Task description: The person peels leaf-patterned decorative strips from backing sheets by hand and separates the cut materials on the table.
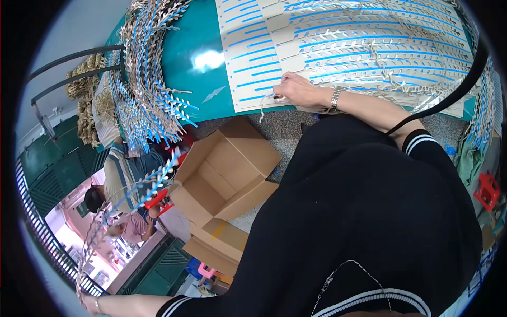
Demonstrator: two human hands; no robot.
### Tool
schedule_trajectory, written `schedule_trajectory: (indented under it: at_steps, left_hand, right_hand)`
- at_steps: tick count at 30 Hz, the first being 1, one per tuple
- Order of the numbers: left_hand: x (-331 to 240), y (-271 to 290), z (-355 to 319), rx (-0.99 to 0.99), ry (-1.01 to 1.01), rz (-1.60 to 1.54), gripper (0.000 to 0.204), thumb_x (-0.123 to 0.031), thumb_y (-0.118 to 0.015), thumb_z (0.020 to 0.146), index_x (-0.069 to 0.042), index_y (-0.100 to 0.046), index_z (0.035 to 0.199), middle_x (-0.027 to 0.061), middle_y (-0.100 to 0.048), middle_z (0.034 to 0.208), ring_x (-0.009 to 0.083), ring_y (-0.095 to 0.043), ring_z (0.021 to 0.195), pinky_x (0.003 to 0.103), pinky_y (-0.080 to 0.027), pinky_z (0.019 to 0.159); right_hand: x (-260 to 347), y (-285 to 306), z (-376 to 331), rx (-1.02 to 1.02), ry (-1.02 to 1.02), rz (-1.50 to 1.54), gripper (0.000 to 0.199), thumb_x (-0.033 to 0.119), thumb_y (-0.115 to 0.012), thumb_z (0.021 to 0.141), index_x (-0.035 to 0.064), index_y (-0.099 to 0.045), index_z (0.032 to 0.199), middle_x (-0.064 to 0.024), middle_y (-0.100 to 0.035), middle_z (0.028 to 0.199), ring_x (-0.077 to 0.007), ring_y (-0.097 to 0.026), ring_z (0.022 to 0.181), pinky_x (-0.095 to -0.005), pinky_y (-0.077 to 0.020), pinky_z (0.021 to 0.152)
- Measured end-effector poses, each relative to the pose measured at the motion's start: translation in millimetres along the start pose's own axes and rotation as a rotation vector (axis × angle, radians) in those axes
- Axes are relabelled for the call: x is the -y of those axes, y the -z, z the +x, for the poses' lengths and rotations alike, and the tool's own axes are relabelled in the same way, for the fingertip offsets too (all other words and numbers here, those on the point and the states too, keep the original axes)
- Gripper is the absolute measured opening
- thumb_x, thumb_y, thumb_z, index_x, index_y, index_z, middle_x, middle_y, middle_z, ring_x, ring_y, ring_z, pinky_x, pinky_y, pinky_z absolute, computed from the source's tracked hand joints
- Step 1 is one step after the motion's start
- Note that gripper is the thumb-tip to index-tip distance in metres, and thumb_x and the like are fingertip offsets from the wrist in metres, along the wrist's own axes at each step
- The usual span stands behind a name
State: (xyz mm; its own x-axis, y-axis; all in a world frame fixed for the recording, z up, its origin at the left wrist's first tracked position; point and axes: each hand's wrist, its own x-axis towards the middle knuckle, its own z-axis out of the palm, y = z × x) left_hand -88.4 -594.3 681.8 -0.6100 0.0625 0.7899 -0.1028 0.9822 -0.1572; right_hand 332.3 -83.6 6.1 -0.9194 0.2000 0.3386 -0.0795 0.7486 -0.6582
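My left hand (88, 302) is stretched far out at the lower left. It grips one end of a long strand of pale leaf shapes with blue strips (154, 182), which rises into the air. My right hand (300, 91), with a watch on the wrist, is closed at the near edge of a tan board (278, 40). From its fingertips a thin beige cord (262, 108) hangs over the table edge. Across the board run rows of blue strips, with leafy strands (364, 50) laid along them to the right.
A green table (195, 87) carries the board and a thick bundle of leafy strands (140, 63) draped over a rack at left. Below stands an open cardboard box (211, 179). Two people (119, 179) are at the left. A black cable (449, 100) curves down at right.
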Motion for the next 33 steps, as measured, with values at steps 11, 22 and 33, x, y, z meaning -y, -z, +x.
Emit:
schedule_trajectory:
  at_steps: [11, 22, 33]
  left_hand:
    - [-186, -90, -282, 0.569, -0.015, -1.037, 0.036, -0.031, -0.046, 0.084, -0.002, -0.055, 0.104, 0.0099, -0.051, 0.1, 0.0229, -0.048, 0.088, 0.034, -0.038, 0.078]
    - [-447, 83, -253, 0.596, -0.178, -1.972, 0.028, -0.023, -0.046, 0.087, 0.0, -0.055, 0.099, 0.0091, -0.053, 0.082, 0.0213, -0.048, 0.073, 0.033, -0.041, 0.067]
    - [-654, 137, -300, 1.141, -0.608, -2.009, 0.025, -0.015, -0.054, 0.081, 0.002, -0.053, 0.099, 0.01, -0.057, 0.089, 0.0196, -0.053, 0.071, 0.03, -0.042, 0.056]
  right_hand:
    - [50, 59, 13, -0.007, 0.12, -0.333, 0.024, 0.015, -0.059, 0.064, 0.005, -0.053, 0.084, -0.0126, -0.054, 0.088, -0.03, -0.05, 0.09, -0.0404, -0.0371, 0.084]
    - [7, 214, -135, -0.116, -0.489, -0.52, 0.035, 0.007, -0.056, 0.072, 0.0038, -0.05, 0.106, -0.0178, -0.045, 0.118, -0.0343, -0.044, 0.108, -0.0412, -0.0366, 0.092]
    - [-42, 287, -332, -0.654, -1.116, -0.654, 0.018, -0.002, -0.054, 0.063, -0.0014, -0.05, 0.081, -0.018, -0.051, 0.083, -0.0334, -0.053, 0.08, -0.0404, -0.0439, 0.071]
